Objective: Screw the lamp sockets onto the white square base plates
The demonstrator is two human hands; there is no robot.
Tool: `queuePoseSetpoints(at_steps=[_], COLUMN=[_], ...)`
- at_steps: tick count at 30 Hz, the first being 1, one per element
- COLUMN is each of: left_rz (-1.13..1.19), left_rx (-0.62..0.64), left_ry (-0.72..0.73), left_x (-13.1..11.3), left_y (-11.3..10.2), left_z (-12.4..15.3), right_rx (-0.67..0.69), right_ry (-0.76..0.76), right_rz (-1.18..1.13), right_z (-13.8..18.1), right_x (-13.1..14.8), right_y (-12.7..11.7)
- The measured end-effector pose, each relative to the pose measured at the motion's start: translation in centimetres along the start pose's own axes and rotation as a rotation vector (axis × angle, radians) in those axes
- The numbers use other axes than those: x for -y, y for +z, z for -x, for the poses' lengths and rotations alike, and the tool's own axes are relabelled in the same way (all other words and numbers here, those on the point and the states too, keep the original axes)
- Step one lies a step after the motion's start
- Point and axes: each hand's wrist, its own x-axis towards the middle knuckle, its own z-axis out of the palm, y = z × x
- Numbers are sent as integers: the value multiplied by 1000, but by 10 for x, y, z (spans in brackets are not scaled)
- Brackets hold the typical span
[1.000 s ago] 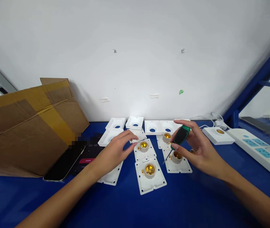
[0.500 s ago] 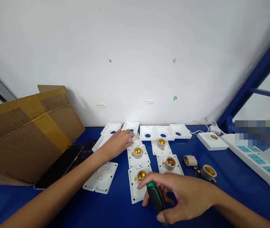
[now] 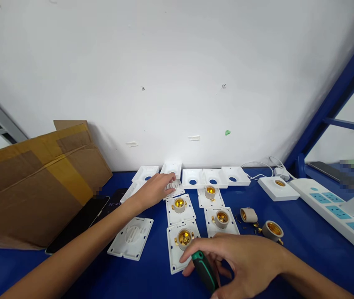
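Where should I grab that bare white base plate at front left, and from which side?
Probably pinch the right edge of the white base plate, coming from the right. It lies flat on the blue tabletop, thin-rimmed, with that edge apart from the neighbouring plates, while the left forearm crosses its left side in view.

A black-and-green screwdriver [image 3: 205, 272] showed against the blue desk [image 3: 152, 280]; beyond it, white plates [image 3: 174, 258] bore gold-lined sockets [image 3: 222, 219].
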Motion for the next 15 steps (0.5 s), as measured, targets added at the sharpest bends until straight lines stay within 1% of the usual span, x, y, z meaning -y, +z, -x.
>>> queuePoseSetpoints(at_steps=[4,9,12,15], left_rz=[72,209,260,278], left_rx=[37,133,170,159], left_ry=[-48,-87,-111,-134], left_x=[5,4,-3,-14], left_y=[-7,-32,-50,-68], left_z=[-5,-8,0,19], right_rx=[67,28,0,-28], right_ry=[-42,1,21,49], right_rz=[3,68,117,145], right_z=[0,2,5,5], right_x=[-6,0,3,2], right_y=[0,-3,-2,0])
